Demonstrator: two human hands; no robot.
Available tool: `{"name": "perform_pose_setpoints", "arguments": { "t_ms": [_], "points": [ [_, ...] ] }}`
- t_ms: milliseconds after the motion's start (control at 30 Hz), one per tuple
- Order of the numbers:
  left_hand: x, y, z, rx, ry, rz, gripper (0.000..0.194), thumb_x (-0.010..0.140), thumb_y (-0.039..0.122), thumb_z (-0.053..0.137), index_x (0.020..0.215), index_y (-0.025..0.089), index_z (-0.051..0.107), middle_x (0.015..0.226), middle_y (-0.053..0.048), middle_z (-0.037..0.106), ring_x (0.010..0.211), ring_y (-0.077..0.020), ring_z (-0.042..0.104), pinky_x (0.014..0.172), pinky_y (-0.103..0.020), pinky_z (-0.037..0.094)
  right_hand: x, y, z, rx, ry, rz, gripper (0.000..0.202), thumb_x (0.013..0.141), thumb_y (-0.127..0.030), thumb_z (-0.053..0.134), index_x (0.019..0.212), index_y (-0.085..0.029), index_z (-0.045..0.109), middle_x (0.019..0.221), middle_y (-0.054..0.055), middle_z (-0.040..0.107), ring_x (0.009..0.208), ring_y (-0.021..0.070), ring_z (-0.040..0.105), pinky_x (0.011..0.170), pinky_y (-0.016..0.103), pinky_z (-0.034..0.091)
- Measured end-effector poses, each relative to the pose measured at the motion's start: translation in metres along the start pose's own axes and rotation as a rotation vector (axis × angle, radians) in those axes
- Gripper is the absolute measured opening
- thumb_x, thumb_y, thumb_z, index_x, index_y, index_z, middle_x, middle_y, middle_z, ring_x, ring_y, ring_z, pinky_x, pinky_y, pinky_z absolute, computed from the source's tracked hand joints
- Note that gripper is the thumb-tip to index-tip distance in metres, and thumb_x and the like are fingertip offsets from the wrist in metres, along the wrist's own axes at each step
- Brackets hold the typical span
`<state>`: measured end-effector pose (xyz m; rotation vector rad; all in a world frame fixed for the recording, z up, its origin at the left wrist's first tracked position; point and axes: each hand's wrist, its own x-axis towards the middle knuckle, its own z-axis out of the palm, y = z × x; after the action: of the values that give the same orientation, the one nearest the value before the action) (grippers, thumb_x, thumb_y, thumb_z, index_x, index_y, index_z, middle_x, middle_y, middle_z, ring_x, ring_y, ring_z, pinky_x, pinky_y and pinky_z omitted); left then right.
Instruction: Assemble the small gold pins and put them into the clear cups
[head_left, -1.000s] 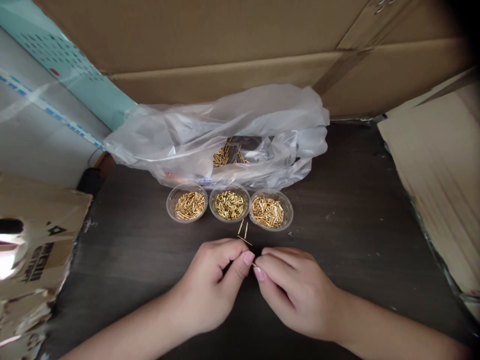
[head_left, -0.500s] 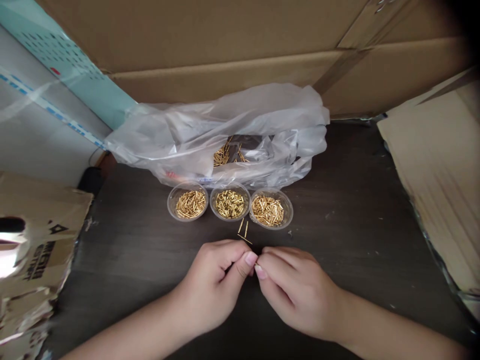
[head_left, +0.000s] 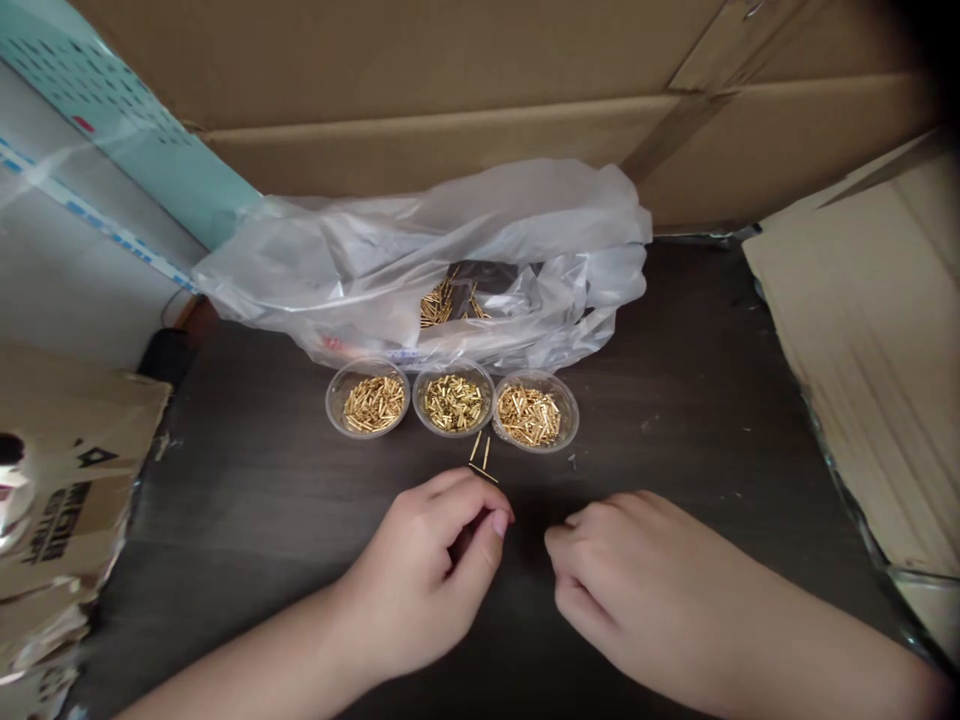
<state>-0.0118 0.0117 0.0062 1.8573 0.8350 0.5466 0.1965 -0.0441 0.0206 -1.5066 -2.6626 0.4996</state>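
My left hand point(head_left: 442, 560) is closed, thumb pressed to the index finger; whatever lies between them is too small to make out. To its right, my right hand point(head_left: 615, 570) is curled over the dark table, its fingertips hidden. Just beyond my left hand lie a few thin gold pins point(head_left: 486, 454). Three round clear cups stand in a row: the left cup point(head_left: 331, 405), the middle cup point(head_left: 417, 402) and the right cup point(head_left: 574, 422). Small gold pieces fill the bottom of each.
An open plastic bag point(head_left: 330, 260) with longer gold pins inside lies behind the cups. A large cardboard box point(head_left: 435, 70) rises at the back. Torn cardboard point(head_left: 90, 480) is at the left, and a cardboard flap point(head_left: 862, 350) at the right of the table point(head_left: 247, 500).
My hands were touching at the fingertips and are now apart. My right hand has moved right and turned knuckles up. The whole view has shifted slightly.
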Motion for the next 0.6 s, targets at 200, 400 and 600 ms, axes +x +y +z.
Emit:
{"name": "perform_pose_setpoints", "arguments": {
  "t_ms": [200,400,600],
  "points": [
    [0.0019,0.0019,-0.0044,-0.031,-0.010,-0.016,0.015,0.098,0.013,0.051,0.091,0.017,0.064,0.081,0.000,0.063,0.073,-0.0107,0.058,0.066,-0.022,0.044,0.0007,0.0022,-0.0018,0.002,-0.067,0.005,0.021,0.079,-0.010,0.055,0.062,-0.022,0.056,0.053,0.001,0.057,0.045,0.0198,0.052,0.054,0.036,0.011],
    [-0.0013,0.0021,-0.0077,-0.114,-0.042,-0.055,0.027,0.105,0.022,0.042,0.092,0.017,0.065,0.081,-0.001,0.062,0.070,-0.0102,0.057,0.066,-0.024,0.044,0.0007,0.0055,-0.0004,0.058,-0.090,0.008,0.021,0.082,-0.009,0.054,0.064,-0.021,0.055,0.056,0.000,0.056,0.048,0.0182,0.052,0.055,0.035,0.016],
    [-0.0045,-0.0011,-0.0093,-0.206,-0.067,-0.120,0.028,0.105,0.026,0.039,0.096,0.018,0.064,0.082,0.001,0.058,0.056,-0.0075,0.047,0.055,-0.024,0.037,-0.0045,0.0044,0.0009,0.043,-0.087,-0.076,0.021,0.083,-0.006,0.051,0.069,-0.019,0.058,0.059,0.001,0.058,0.049,0.0175,0.051,0.054,0.036,0.016]
  ]
}}
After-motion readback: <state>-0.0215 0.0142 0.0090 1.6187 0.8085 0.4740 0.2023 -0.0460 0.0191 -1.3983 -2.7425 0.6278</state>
